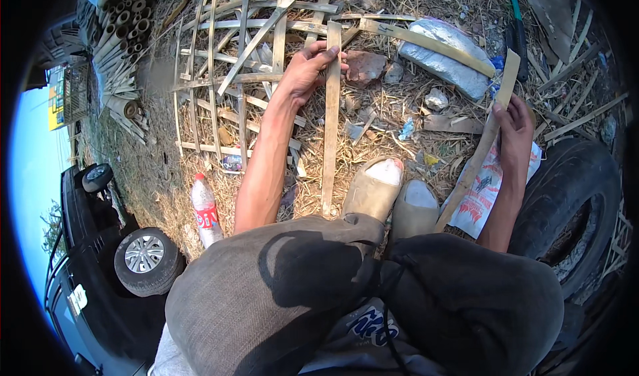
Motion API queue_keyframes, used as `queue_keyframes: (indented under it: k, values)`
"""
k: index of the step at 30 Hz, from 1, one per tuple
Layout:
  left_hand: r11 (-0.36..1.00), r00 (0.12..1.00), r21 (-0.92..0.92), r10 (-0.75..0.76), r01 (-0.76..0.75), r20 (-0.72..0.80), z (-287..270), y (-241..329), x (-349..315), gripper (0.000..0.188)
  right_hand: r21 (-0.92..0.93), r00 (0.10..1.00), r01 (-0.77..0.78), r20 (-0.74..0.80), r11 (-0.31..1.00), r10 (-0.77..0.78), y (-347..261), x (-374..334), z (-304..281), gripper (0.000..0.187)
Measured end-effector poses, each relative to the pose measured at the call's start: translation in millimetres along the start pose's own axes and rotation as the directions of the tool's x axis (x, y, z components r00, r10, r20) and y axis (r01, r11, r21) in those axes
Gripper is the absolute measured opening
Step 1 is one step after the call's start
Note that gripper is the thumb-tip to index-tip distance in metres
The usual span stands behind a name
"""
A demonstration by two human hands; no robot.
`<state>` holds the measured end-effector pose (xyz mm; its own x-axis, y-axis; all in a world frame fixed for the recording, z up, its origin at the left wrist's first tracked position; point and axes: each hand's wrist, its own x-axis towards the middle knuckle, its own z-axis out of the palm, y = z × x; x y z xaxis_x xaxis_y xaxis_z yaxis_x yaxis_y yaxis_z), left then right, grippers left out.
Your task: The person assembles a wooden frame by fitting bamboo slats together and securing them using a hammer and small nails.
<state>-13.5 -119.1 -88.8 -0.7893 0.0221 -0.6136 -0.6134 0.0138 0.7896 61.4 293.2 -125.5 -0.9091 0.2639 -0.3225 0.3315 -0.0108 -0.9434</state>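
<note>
My left hand (308,70) grips a long flat bamboo strip (330,130) near its upper end; the strip runs down toward my feet. It lies at the right edge of a loosely woven bamboo lattice (226,76) spread on the straw-covered ground. Out to the right, my right hand (516,126) holds a second bamboo strip (482,143) that slants from upper right down toward my right foot. Two beige slip-on shoes (376,189) rest on the ground between the strips. My knees in dark trousers fill the lower part of the view.
A plastic bottle with a red label (205,211) lies left of my leg. A grey stone (365,65), a silver-wrapped bundle (444,53) and a printed white bag (480,193) lie ahead. An old tyre (572,203) sits at right, stacked bamboo tubes (123,26) upper left, a dark car (100,256) at left.
</note>
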Motion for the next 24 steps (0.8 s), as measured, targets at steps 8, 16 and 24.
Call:
queue_keyframes:
  k: [8, 16, 24]
  values:
    - [0.995, 1.0, -0.1, 0.008, -0.01, -0.022, -29.6, -11.0, -18.5, 0.027, -0.176, 1.0, 0.004, 0.031, 0.984, 0.002, 25.3, 4.3, 30.9, 0.047]
    - [0.979, 0.977, 0.029, 0.204, -0.203, -0.067, -140.5, 19.0, -109.6, 0.042, -0.588, 0.921, 0.178, -0.182, 0.789, -0.344, 18.4, -7.0, 48.3, 0.082]
    - [0.963, 0.966, 0.208, 0.206, -0.173, -0.153, -88.8, 4.0, -139.9, 0.04, -0.297, 0.812, 0.476, 0.509, 0.828, -0.284, -29.9, -69.4, 177.1, 0.029]
